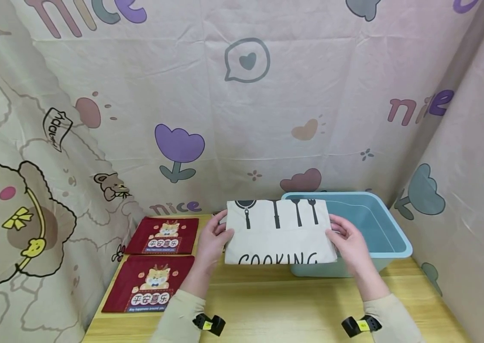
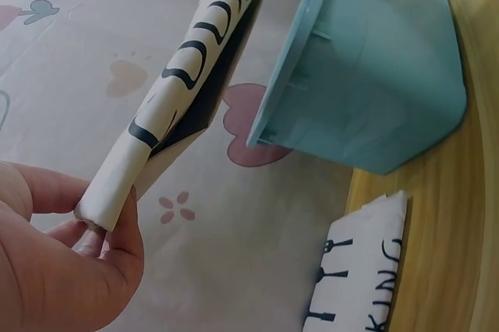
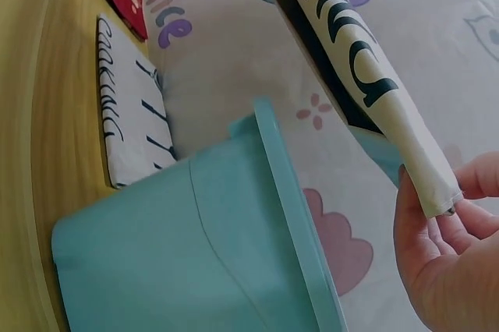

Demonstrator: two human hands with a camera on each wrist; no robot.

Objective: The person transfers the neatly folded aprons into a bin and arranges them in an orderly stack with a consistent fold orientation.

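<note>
Both hands hold up a folded white cloth point(image 1: 282, 241) printed with black utensils and the word COOKING. At its left edge my left hand point(image 1: 211, 242) pinches it between thumb and fingers. My right hand point(image 1: 350, 242) grips the opposite edge likewise. From below, in the left wrist view, the held cloth point(image 2: 183, 75) shows a rounded fold with a dark layer under it. A second folded white cloth point(image 3: 129, 106) of the same print lies on the table beside the bin; the held one mostly hides it in the head view.
A light blue plastic bin point(image 1: 396, 240) stands at the right of the wooden table point(image 1: 259, 309). Two folded dark red cloths with a cartoon animal, one farther point(image 1: 139, 238) and one nearer point(image 1: 121, 290), lie at the left. Printed curtains point(image 1: 250, 114) hang behind and at both sides.
</note>
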